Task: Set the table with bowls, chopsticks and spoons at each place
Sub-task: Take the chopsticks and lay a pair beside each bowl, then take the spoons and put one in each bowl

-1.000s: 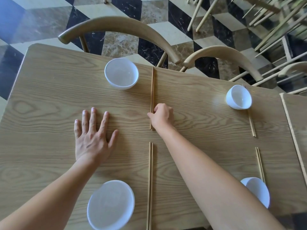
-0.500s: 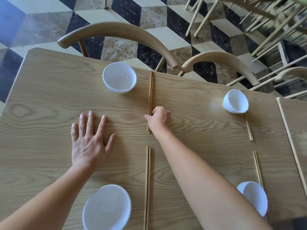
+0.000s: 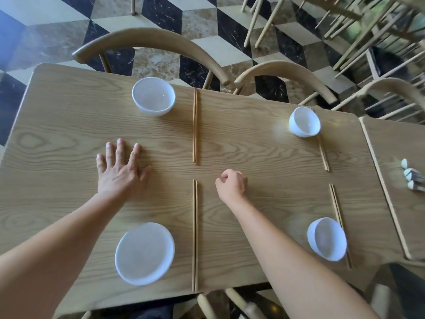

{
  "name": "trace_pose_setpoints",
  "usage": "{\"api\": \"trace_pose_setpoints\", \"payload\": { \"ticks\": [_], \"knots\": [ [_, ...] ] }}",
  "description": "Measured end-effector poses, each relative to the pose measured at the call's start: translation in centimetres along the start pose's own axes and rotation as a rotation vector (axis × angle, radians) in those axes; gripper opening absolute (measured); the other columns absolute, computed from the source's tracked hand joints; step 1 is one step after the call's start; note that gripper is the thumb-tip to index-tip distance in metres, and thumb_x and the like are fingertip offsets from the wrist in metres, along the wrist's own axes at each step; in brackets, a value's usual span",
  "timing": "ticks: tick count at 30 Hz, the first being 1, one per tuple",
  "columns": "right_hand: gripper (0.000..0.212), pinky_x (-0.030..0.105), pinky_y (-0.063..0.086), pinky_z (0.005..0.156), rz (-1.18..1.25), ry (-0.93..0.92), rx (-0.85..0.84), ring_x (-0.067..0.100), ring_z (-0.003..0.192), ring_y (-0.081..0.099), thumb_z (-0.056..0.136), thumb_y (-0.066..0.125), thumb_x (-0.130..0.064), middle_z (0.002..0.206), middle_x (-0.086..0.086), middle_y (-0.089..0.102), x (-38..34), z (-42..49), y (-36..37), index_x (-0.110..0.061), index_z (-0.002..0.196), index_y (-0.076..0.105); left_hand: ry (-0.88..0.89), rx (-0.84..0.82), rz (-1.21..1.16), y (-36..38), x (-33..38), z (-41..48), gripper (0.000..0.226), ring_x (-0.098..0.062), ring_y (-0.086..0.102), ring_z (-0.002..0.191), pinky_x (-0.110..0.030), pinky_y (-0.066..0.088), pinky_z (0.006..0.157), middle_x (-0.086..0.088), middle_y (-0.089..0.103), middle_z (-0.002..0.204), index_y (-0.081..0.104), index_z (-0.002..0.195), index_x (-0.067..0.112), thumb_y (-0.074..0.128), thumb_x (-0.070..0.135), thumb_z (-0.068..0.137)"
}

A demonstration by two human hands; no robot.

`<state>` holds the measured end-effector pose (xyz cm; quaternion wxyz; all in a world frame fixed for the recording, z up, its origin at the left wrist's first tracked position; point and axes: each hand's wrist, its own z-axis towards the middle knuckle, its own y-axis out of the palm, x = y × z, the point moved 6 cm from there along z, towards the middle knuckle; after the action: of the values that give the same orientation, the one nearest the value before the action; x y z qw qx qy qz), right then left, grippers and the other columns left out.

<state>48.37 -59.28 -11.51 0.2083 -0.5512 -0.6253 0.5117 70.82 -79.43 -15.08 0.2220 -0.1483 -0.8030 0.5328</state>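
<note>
We looked down on a pale wooden table [image 3: 253, 139] with bold grain and rounded corners. Beyond its far edge stood two chairs with curved wooden backs, one [image 3: 149, 40] toward the left and one [image 3: 287, 70] toward the right, both drawn in close. A second table [image 3: 400, 143] of the same wood stood just beside its right end, with a third curved chair back [image 3: 395, 85] behind that. Past the table's far side we saw a floor [image 3: 57, 35] of black, cream and brown marble tiles laid in a cube pattern, and off its far right corner a tangle of pale chair legs [image 3: 356, 26]. Daylight left a soft glare on the tabletop's right half. Below the near edge, parts of another chair [image 3: 230, 302] showed.
</note>
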Motion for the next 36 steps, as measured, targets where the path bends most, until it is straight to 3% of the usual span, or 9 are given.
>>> {"api": "trace_pose_setpoints", "payload": {
  "ticks": [4,7,12,20,24,27,29,33,36],
  "knots": [
    [0.028,0.028,0.034,0.106,-0.126,-0.063,-0.109,0.025,0.124,0.044,0.09,0.058,-0.026,0.12,0.009,0.053,4.0,-4.0,-0.7,-0.01,0.113,0.062,-0.019,-0.176,-0.022,-2.1,0.1,-2.0,0.058,-0.036,0.021,0.146,-0.052,0.03,0.114,-0.005,0.028,0.159,0.038,0.148,0.031,0.051,0.047,0.093],
    [0.035,0.033,0.033,0.111,-0.177,-0.061,-0.258,0.027,0.13,0.039,0.091,0.055,-0.024,0.134,0.009,0.038,6.8,-7.1,-1.0,-0.009,0.122,0.059,-0.038,-0.152,0.01,-4.0,0.7,-6.1,0.05,-0.039,0.045,0.131,-0.045,0.042,0.103,-0.011,0.049,0.145,0.048,0.143,0.027,0.049,0.041,0.095],
    [0.036,0.029,0.045,0.093,-0.229,-0.119,-0.335,0.029,0.117,0.056,0.085,0.055,-0.025,0.125,0.012,0.061,10.2,-12.4,-4.1,-0.011,0.116,0.066,0.013,0.037,-0.009,-7.8,3.8,-14.7,0.033,-0.036,0.06,0.112,-0.04,0.052,0.089,-0.015,0.066,0.12,0.064,0.116,0.02,0.05,0.033,0.089],
    [0.029,0.027,0.052,0.082,-0.255,-0.354,-0.21,0.029,0.101,0.064,0.082,0.056,-0.023,0.104,0.013,0.072,21.2,-23.8,-13.9,-0.008,0.1,0.073,0.051,0.09,0.133,-7.3,15.2,-37.0,0.024,-0.027,0.063,0.09,-0.03,0.048,0.067,-0.005,0.068,0.102,0.068,0.094,0.017,0.051,0.031,0.087],
    [0.028,0.026,0.045,0.062,-0.245,-0.402,-0.187,0.027,0.08,0.062,0.089,0.054,-0.025,0.088,0.01,0.067,26.8,-29.5,-19.9,-0.006,0.102,0.07,0.096,-0.016,0.246,-6.0,21.8,-46.2,0.022,-0.027,0.058,0.086,-0.033,0.045,0.066,-0.004,0.064,0.099,0.063,0.095,0.014,0.043,0.022,0.089],
    [0.023,0.024,0.042,0.057,-0.244,-0.411,-0.115,0.023,0.059,0.052,0.089,0.054,-0.026,0.074,0.007,0.057,29.9,-32.5,-24.3,-0.009,0.078,0.063,0.109,0.055,0.186,-6.8,26.2,-50.8,0.022,-0.025,0.055,0.083,-0.031,0.046,0.066,-0.007,0.063,0.098,0.06,0.091,0.015,0.044,0.029,0.091],
    [0.025,0.027,0.046,0.061,-0.217,-0.396,-0.064,0.024,0.058,0.05,0.087,0.056,-0.032,0.082,0.009,0.054,32.1,-34.2,-26.4,-0.015,0.068,0.054,0.117,0.096,0.184,-7.2,28.6,-53.3,0.03,-0.026,0.057,0.086,-0.031,0.045,0.067,-0.009,0.062,0.101,0.064,0.1,0.015,0.043,0.036,0.094],
    [0.023,0.031,0.046,0.067,-0.19,-0.354,-0.015,0.029,0.073,0.05,0.089,0.057,-0.04,0.093,0.008,0.049,36.5,-36.6,-29.0,-0.019,0.08,0.057,0.181,0.16,0.211,-7.1,32.1,-55.9,0.039,-0.028,0.064,0.1,-0.031,0.045,0.071,-0.008,0.066,0.11,0.064,0.103,0.017,0.042,0.048,0.095],
    [0.017,0.028,0.046,0.065,-0.153,-0.3,0.007,0.025,0.063,0.053,0.086,0.058,-0.029,0.094,0.009,0.053,39.5,-37.1,-30.2,-0.015,0.095,0.061,0.218,0.189,0.256,-6.8,34.0,-56.8,0.041,-0.027,0.064,0.103,-0.031,0.045,0.07,-0.007,0.066,0.112,0.064,0.103,0.018,0.041,0.051,0.096]
  ]
}}
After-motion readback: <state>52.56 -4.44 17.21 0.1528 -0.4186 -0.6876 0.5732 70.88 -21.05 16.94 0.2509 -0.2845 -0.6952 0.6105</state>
